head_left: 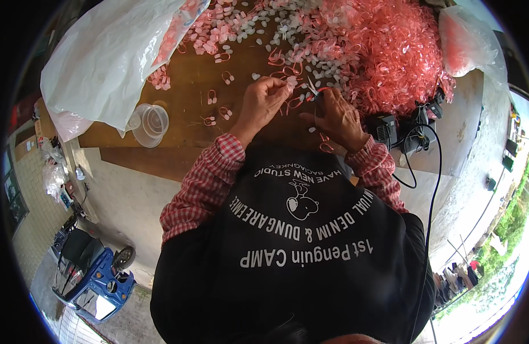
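My left hand (260,108) is closed in a pinch on a small pale plastic piece (291,82) at its fingertips. Just to the right, my right hand (340,120) grips a pair of small scissors (312,87), their thin metal blades apart and pointing up toward the left hand. Between and below the hands lie red looped plastic pieces (293,104) on the brown table (190,123). Another red loop (326,143) rests by my right wrist. The fingers of my right hand partly cover the scissors' handles.
A large heap of red plastic pieces (391,57) fills the table's far right, with white oval pieces (327,71) along its side. A white plastic bag (104,63) and a clear round tub (151,126) stand left. Black power adapters (382,129) with a cable (439,172) sit right.
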`<action>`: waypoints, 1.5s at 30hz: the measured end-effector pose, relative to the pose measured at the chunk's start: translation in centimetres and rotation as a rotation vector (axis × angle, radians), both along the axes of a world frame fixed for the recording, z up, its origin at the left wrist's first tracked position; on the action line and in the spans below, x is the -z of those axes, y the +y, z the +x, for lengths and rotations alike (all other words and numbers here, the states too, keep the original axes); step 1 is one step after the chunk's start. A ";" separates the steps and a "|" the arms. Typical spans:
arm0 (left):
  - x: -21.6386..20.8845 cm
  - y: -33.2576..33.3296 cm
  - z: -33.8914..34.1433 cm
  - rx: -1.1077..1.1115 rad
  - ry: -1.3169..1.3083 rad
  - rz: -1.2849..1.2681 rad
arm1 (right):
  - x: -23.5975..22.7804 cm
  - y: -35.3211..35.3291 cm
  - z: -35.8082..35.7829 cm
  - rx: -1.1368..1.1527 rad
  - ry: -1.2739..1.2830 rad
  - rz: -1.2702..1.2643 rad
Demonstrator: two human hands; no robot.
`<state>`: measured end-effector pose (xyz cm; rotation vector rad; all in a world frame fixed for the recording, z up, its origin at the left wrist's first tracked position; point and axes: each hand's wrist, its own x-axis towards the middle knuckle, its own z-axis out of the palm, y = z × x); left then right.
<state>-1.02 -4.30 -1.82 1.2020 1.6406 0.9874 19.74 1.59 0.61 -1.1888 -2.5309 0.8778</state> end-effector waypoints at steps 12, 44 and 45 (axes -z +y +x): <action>-2.4 -0.3 2.6 0.001 -0.186 0.080 | -2.4 1.8 -2.0 0.263 0.536 -0.713; -4.9 0.9 3.6 -0.372 -0.901 -0.121 | -2.7 0.2 -0.6 -0.005 0.066 -0.060; -4.9 0.8 3.6 -0.372 -0.900 -0.121 | -2.6 0.2 -0.6 -0.015 0.084 -0.065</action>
